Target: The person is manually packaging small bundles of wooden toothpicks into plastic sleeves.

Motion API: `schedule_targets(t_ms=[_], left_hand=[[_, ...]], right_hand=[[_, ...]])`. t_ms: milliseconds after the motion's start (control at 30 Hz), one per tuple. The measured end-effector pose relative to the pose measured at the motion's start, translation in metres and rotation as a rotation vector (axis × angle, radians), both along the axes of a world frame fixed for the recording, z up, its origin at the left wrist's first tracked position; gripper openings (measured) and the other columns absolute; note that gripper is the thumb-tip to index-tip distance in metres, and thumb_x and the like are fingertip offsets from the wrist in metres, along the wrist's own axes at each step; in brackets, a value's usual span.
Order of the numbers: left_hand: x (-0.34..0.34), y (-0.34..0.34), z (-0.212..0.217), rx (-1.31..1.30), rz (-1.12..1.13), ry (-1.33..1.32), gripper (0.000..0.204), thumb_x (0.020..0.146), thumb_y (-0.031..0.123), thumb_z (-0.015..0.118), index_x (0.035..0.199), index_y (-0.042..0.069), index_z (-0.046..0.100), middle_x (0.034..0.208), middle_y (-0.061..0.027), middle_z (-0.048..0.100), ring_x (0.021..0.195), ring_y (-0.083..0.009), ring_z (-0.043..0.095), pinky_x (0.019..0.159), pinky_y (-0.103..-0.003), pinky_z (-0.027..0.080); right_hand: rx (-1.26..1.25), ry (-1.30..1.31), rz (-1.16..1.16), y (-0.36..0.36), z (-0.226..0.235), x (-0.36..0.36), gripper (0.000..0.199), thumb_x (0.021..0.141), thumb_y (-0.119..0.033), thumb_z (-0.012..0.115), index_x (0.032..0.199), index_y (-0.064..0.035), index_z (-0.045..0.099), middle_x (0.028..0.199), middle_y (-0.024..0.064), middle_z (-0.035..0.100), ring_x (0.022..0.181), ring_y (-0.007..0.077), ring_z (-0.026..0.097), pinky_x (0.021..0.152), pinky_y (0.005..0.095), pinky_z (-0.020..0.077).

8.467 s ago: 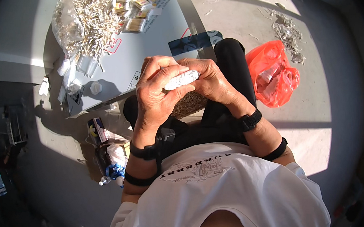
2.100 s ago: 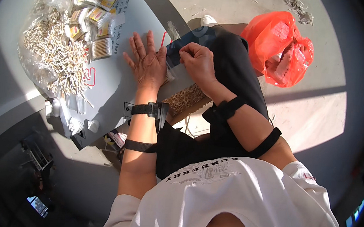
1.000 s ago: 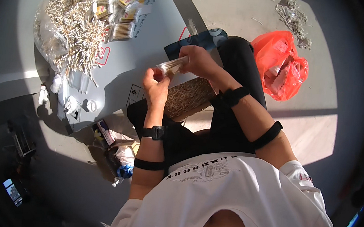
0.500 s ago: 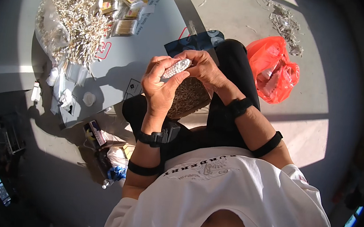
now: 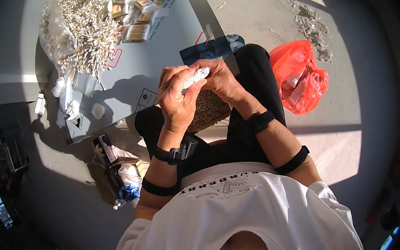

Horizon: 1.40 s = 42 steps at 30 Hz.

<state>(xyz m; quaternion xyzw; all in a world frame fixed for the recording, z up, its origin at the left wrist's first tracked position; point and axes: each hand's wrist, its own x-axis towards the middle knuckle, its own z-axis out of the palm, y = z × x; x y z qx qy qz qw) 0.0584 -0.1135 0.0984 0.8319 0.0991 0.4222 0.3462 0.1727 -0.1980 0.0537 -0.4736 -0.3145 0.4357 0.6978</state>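
Note:
A bundle of cotton swabs (image 5: 196,78) is held up above my lap, its white tips facing me. My left hand (image 5: 178,93) wraps round its left side, with the thumb along the near edge. My right hand (image 5: 221,81) grips its right end between thumb and fingers. The sticks of the bundle are hidden behind my fingers. Below my hands, a box of loose swabs (image 5: 210,110) rests between my legs. On the grey table to the left lies a large heap of loose swabs (image 5: 86,20) in clear plastic, beside several filled packets (image 5: 137,32).
The grey table (image 5: 132,76) reaches close to my left knee. A red plastic bag (image 5: 298,81) stands on the floor right of my right knee, with scraps (image 5: 312,29) beyond it. Crumpled white pieces (image 5: 98,110) lie near the table edge. An open carton (image 5: 106,178) sits at lower left.
My hands and the swab bundle have shifted very slightly, and my left fingers have closed further round it. Little else differs.

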Motion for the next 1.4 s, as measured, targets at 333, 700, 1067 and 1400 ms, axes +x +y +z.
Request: schedule_targets(t_ms=[333, 700, 1067, 1400], left_hand=[[0.002, 0.0, 0.005, -0.07, -0.011, 0.013, 0.032, 0.068, 0.005, 0.081, 0.095, 0.002, 0.064, 0.091, -0.0099, 0.064, 0.082, -0.0272, 0.06, 0.074, -0.036, 0.05], [0.002, 0.006, -0.007, -0.029, -0.024, 0.009, 0.033, 0.067, 0.006, 0.083, 0.092, 0.001, 0.062, 0.091, -0.0094, 0.064, 0.081, -0.0269, 0.059, 0.073, -0.036, 0.049], [-0.006, 0.013, 0.003, -0.071, -0.003, 0.027, 0.033, 0.07, 0.004, 0.081, 0.096, 0.001, 0.063, 0.092, -0.0101, 0.064, 0.085, -0.0273, 0.061, 0.076, -0.036, 0.05], [-0.008, 0.015, 0.01, -0.076, -0.024, 0.071, 0.03, 0.069, -0.002, 0.078, 0.096, 0.001, 0.063, 0.091, -0.0105, 0.064, 0.083, -0.0265, 0.061, 0.071, -0.034, 0.05]], right_hand=[[-0.018, 0.015, -0.023, 0.0, 0.001, -0.004, 0.019, 0.073, 0.002, 0.076, 0.09, -0.0005, 0.067, 0.079, -0.005, 0.062, 0.075, 0.003, 0.054, 0.067, 0.0216, 0.0463], [-0.019, -0.09, -0.029, 0.001, 0.001, -0.006, 0.017, 0.075, 0.001, 0.076, 0.089, 0.0004, 0.066, 0.075, -0.0065, 0.058, 0.072, 0.0026, 0.049, 0.064, 0.0222, 0.0434], [-0.015, -0.106, -0.072, -0.003, 0.014, -0.001, 0.033, 0.07, -0.004, 0.081, 0.101, -0.0049, 0.068, 0.088, -0.0018, 0.066, 0.083, 0.0066, 0.058, 0.074, 0.0238, 0.0457], [0.066, -0.468, -0.075, -0.019, 0.049, 0.017, 0.026, 0.077, -0.001, 0.074, 0.102, -0.004, 0.069, 0.092, 0.0045, 0.067, 0.086, 0.0139, 0.063, 0.076, 0.0272, 0.0494]])
